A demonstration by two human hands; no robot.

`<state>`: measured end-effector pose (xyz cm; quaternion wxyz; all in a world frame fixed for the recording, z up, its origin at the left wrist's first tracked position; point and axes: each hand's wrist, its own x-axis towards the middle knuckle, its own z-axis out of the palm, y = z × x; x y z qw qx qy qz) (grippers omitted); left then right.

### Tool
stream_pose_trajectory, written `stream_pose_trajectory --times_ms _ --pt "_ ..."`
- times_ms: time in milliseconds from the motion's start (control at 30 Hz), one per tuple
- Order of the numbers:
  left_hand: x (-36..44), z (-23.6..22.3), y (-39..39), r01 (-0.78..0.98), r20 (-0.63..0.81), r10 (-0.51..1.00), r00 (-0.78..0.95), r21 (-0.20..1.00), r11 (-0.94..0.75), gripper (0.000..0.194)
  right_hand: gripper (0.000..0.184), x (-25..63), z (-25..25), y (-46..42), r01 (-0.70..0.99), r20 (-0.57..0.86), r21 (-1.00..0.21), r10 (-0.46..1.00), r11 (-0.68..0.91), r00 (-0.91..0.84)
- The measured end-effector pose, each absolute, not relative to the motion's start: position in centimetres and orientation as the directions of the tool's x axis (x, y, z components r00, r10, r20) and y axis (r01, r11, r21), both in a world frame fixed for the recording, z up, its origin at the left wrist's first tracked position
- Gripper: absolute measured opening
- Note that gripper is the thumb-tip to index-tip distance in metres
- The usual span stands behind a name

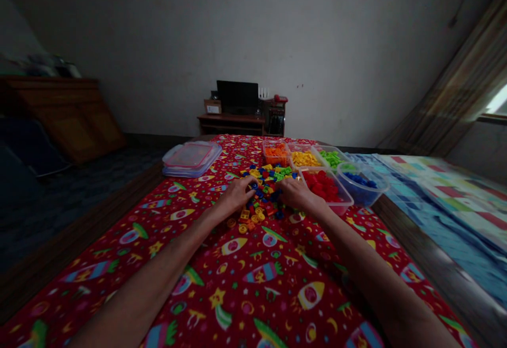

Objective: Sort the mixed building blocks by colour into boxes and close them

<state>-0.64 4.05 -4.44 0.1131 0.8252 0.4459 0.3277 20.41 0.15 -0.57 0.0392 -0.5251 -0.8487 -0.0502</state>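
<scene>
Both hands are down at a loose heap of mixed plastic pieces (269, 183) in yellow, blue, green, red and orange, lying on the red patterned cloth (253, 272) that covers the desk. The left hand (241, 191) is at the heap's left side, fingers curled over the pieces; the right hand (295, 191) is at its right side, fingers bent down among them. How far open either grip is, and whether a piece is caught in it, I can't tell from here, as the fingertips are too small and dim to make out.

A few yellow and orange pieces lie at the near edge of the heap, toward the person. Just beyond and to the right of the heap stand clear containers, each with one colour: orange pieces (277, 152) in the far left one, then yellow pieces (305, 159), then green pieces (332, 159). Nearer, red pieces (322, 185) fill a box close by the right hand, and blue pieces (359, 180) sit in a round tub (366, 196) to its right.

Over on the left of the cloth, well apart from the heap, is a stack of clear lids (191, 159), the top one with a pink rim.
</scene>
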Motion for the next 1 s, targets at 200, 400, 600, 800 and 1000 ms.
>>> stream_pose_trajectory --times_ms 200,400,600,800,1000 --pt "-0.5 -3.2 3.8 0.37 0.251 0.941 0.227 0.871 -0.322 0.02 0.023 20.2 0.4 0.5 0.873 0.236 -0.097 0.863 0.478 -0.446" --pt "0.6 -2.3 1.6 0.185 0.074 0.965 0.251 0.975 -0.123 0.035 0.036 18.9 0.0 0.2 0.773 0.324 -0.335 0.836 0.539 -0.443" --pt "1.3 -2.8 1.9 0.079 0.005 0.981 0.196 0.997 -0.021 0.047 0.034 18.1 -0.6 -0.1 0.67 0.351 -0.437 0.799 0.601 -0.488" --pt "1.2 -2.5 2.2 0.002 -0.058 0.983 0.177 0.998 0.059 0.031 0.029 18.5 -0.3 -0.1 0.719 0.382 -0.417 0.825 0.556 -0.417" --pt "1.8 -0.6 1.3 -0.271 -0.169 0.964 0.206 0.937 0.222 0.047 0.029 17.8 -0.5 -0.1 0.698 0.461 -0.424 0.801 0.577 -0.383"
